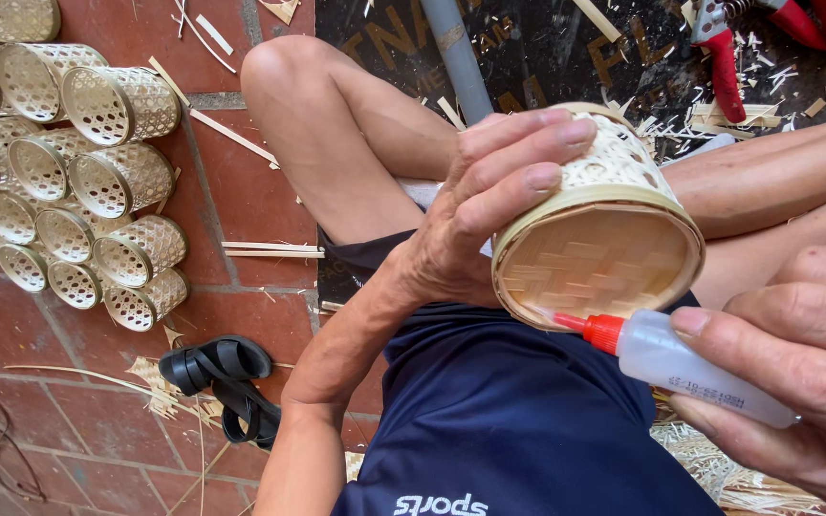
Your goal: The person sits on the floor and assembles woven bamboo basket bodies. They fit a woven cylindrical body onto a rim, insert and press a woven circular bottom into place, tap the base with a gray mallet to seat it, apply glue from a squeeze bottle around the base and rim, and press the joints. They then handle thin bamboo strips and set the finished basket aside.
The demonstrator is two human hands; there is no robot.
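My left hand point(489, 205) grips a small woven bamboo basket point(604, 239) by its side, with the woven bottom turned toward me. My right hand point(795, 368) holds a small clear glue bottle point(685, 368) with a red nozzle. The nozzle tip touches the lower left rim of the basket's bottom. Both hands are above my lap and bare knee.
Several finished woven cylindrical baskets point(97, 182) lie stacked on the red brick floor at the left. A pair of black sandals point(222, 377) lies below them. Red-handled shears point(728, 57) and bamboo shavings lie on a dark mat at the top right. Loose bamboo strips point(270, 248) are scattered on the floor.
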